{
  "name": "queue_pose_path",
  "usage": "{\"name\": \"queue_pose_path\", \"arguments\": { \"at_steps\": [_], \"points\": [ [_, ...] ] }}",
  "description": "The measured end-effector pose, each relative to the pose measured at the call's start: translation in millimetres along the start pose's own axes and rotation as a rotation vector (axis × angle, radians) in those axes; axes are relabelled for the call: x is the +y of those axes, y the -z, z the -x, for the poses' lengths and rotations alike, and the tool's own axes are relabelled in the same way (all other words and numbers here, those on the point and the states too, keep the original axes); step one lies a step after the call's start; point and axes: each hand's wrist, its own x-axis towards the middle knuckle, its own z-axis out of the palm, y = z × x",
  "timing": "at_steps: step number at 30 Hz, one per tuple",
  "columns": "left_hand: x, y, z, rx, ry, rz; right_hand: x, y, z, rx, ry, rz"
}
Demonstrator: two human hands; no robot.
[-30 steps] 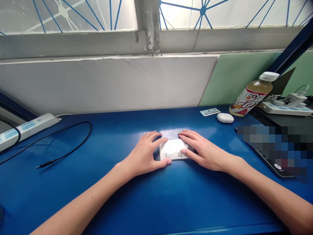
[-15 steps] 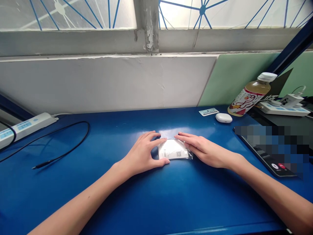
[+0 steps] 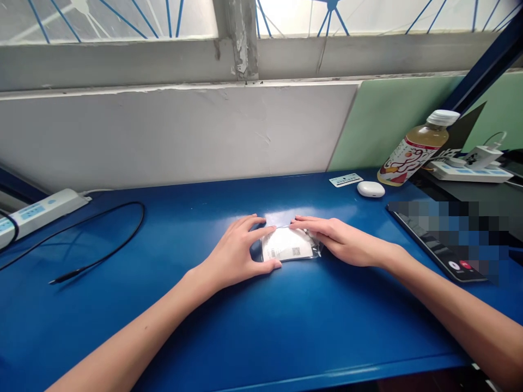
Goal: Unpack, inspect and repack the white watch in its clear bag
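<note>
A flat white packet (image 3: 288, 244) in a clear plastic wrapper lies on the blue desk, with a small square code and fine print on its face. Around its left end is my left hand (image 3: 241, 245), the fingers spread; the index fingertip touches the far edge and the thumb rests by the near left corner. My right hand (image 3: 341, 239) lies with outstretched fingers over the far right part of the packet, covering that corner. Crinkled clear wrapper shows at the packet's right end, below the right fingers.
A black cable (image 3: 118, 253) loops on the left near a white power strip (image 3: 44, 212). To the right are a card (image 3: 346, 180), a white earbud case (image 3: 371, 189), a drink bottle (image 3: 417, 149) and a phone (image 3: 441, 250) with a blurred screen. Behind stands a wall (image 3: 163, 136).
The whole view has shifted slightly, so the desk things sit a little higher and further left. Both hands stay at the packet, nearly unmoved; its right end tilts up slightly more in the picture.
</note>
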Motion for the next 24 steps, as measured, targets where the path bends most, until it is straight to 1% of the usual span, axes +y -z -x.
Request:
{"name": "queue_pose_path", "arguments": {
  "at_steps": [4, 9, 12, 14, 18, 22, 24],
  "points": [
    [-1.6, 3.3, -0.2, -0.002, -0.034, -0.008, 4.6, 3.8, -0.6, 0.03, 0.037, 0.011],
    [-2.4, 8.8, -0.4, -0.016, -0.09, -0.01, 4.9, 10.8, -0.1, 0.178, 0.172, 0.206],
    [-1.3, 8.6, -0.2, -0.018, -0.126, -0.037, 4.7, 10.1, -0.5, 0.212, 0.216, 0.271],
    [0.8, 6.5, 0.1, -0.003, -0.125, -0.06, 4.0, 7.8, -0.9, 0.203, 0.206, 0.276],
    [4.5, 1.4, 1.1, 0.017, -0.053, -0.092, 0.9, 4.9, -0.7, 0.172, 0.148, 0.256],
    [2.2, -0.6, 1.9, -0.043, -0.05, -0.103, -2.0, 6.5, 0.4, 0.169, 0.115, 0.229],
    [0.0, -0.9, 1.9, -0.053, -0.053, -0.098, -2.6, 7.4, 0.7, 0.166, 0.104, 0.221]
  ]
}}
